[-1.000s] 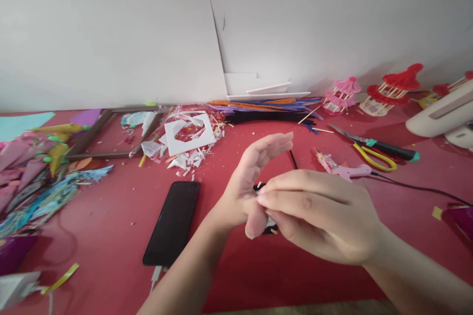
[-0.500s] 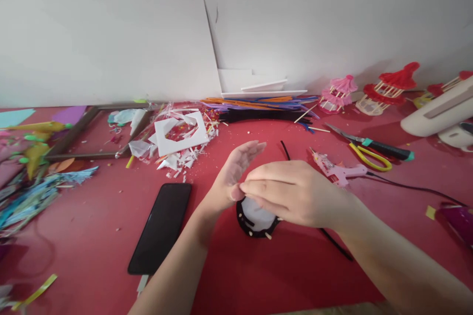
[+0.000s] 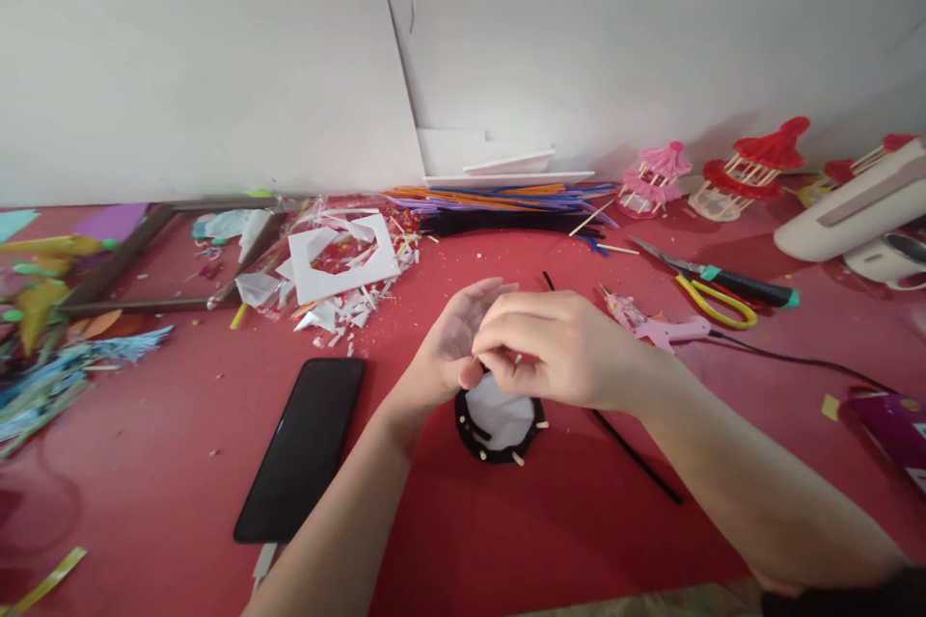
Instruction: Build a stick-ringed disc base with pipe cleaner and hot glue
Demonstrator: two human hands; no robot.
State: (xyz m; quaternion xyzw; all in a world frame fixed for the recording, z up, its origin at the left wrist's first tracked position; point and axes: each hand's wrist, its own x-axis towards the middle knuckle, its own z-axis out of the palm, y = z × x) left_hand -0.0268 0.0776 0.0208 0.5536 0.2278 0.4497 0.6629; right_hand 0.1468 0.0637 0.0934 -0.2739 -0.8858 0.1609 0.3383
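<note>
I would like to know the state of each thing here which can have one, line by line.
Left hand: open, palm partly showing
Right hand: bent into a pinch; anything held is hidden
White disc with black rim: on the table, pale sticks at its edge
Phone: lying flat, screen dark, cable at its near end
Pink glue gun: lying down, cord attached, not held
Cut-out white board: lying among scraps, middle open
White mug: upright
</note>
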